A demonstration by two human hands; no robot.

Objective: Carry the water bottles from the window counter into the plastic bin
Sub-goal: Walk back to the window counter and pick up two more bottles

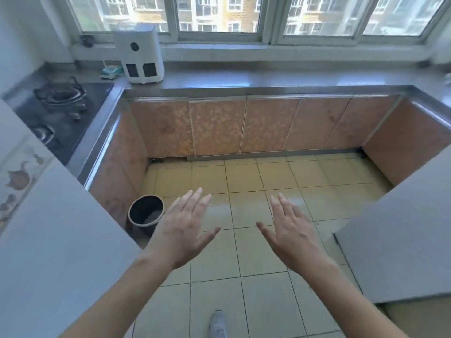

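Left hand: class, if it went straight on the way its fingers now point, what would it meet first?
The left hand, open and empty, points forward toward the cabinet doors under the window counter. Nothing shows in between, so probably those doors, though depth is uncertain from one view.

Shoe (218, 324) cut by bottom edge; stove (61, 113) blurred.
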